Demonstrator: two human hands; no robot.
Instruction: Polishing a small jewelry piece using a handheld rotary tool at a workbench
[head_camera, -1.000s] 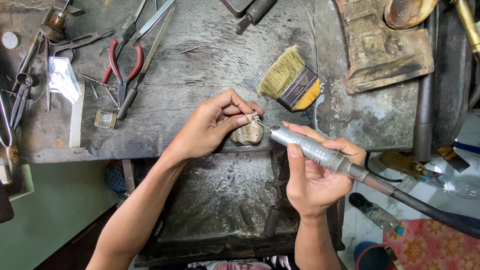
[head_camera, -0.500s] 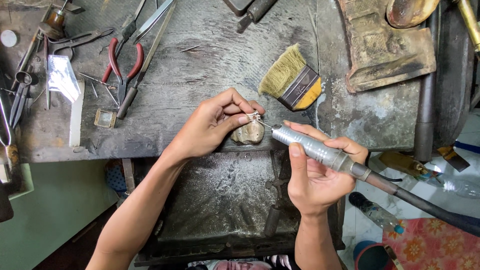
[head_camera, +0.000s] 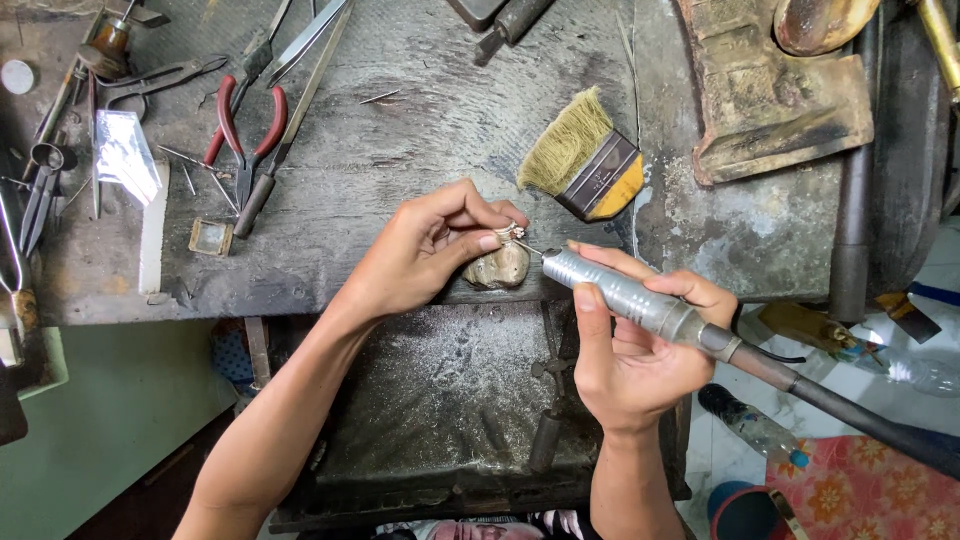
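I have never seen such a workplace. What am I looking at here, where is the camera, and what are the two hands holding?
There is no machine here, only a person working with bare hands. The single picture comes from a camera worn on the person's head, looking down at a dark, worn workbench.

The right hand holds a silver, pen-shaped rotary handpiece, joined to a thick dark flexible shaft that runs off to the right. Its thin tip points at a very small shiny metal piece, pinched by the left hand and steadied over a pale, rounded wooden peg at the bench edge.

On the bench lie a flat brush with straw-coloured bristles, red-handled pliers, tweezers and other small tools on the left. Below the hands sits a dusty metal tray.
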